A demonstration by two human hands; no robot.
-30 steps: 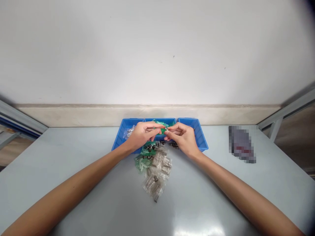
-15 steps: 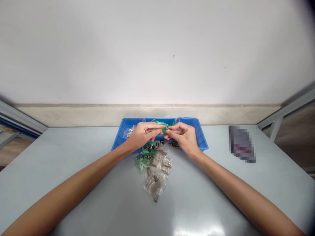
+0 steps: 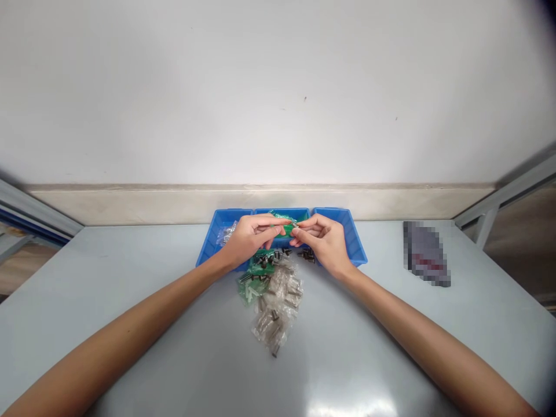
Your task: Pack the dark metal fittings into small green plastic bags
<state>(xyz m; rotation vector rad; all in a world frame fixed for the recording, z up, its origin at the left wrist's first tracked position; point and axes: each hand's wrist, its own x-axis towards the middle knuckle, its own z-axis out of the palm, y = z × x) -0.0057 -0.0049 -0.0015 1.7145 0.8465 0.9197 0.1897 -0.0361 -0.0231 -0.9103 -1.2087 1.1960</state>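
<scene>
Over the middle blue bin (image 3: 282, 211) my two hands meet, fingertips close together. My right hand (image 3: 324, 237) pinches a small metallic piece (image 3: 295, 225) between thumb and forefinger, too small to name. My left hand (image 3: 252, 236) is partly closed, forefinger stretched toward that piece and thumb below; what it holds, if anything, I cannot make out. Green plastic bags (image 3: 284, 230) show in the bin between the hands. Just below lie loose dark screws (image 3: 278, 255), a green bag with screws (image 3: 252, 288) and clear bags of metal parts (image 3: 284, 286).
A left blue bin (image 3: 208, 246) holds clear bags (image 3: 226, 233); a right blue bin (image 3: 354, 243) stands beside the middle one. More dark screws (image 3: 307, 255) lie near my right wrist. A pixelated dark object (image 3: 428, 255) rests at the right. Behind is a wall (image 3: 278, 116).
My left fingertips have drawn slightly back to the left, away from my right fingertips. My right hand stays nearly in place, and the bags and bins have not moved.
</scene>
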